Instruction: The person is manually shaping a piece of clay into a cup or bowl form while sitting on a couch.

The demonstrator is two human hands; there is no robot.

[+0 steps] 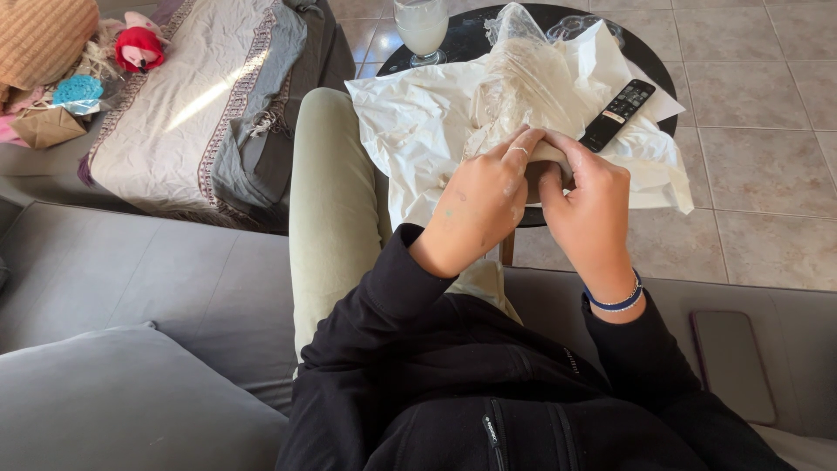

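Head view, looking down over a black jacket and pale green trousers. Both hands meet at the near edge of a round black side table. Left hand, fingers curled, pinches a small pale lump of dough from the left; faint floury smears on the knuckles. Right hand grips the same lump from the right, thumb tucked under, a blue bracelet at the wrist. The lump sits just in front of a clear plastic bag that rests on crumpled white paper spread over the table. A black remote control lies on the paper, just right of the hands. A glass of milky drink stands at the far rim. A dark phone lies on the grey sofa, right.
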